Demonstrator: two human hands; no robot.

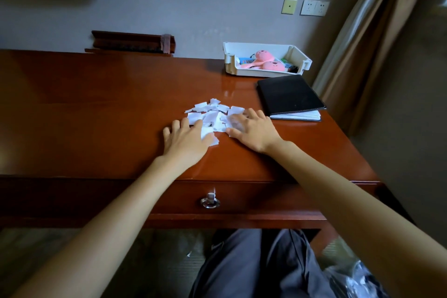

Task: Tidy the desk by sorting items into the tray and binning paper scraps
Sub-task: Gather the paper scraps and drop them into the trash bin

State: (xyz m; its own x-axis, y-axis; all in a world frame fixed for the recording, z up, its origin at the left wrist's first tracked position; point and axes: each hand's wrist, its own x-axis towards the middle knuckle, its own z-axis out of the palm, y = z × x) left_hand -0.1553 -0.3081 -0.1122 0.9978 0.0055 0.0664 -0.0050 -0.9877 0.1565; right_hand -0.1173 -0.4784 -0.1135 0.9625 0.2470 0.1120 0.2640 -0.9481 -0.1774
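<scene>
A loose heap of white paper scraps (212,113) lies on the red-brown desk (96,109), right of its middle. My left hand (187,139) lies flat on the desk at the heap's near-left edge, fingers spread, touching scraps. My right hand (254,129) rests flat on the heap's right side, fingers apart and blurred. Neither hand holds anything. A white plastic tray (231,60) stands at the back right and holds pink toys (268,61) and small coloured items.
A black notebook (289,94) lies near the desk's right edge, in front of the tray. A dark wooden rack (133,42) stands at the back edge. A drawer knob (210,201) sits below the desk front. A bag-lined bin (355,278) shows at bottom right, and a curtain (367,31) hangs at right.
</scene>
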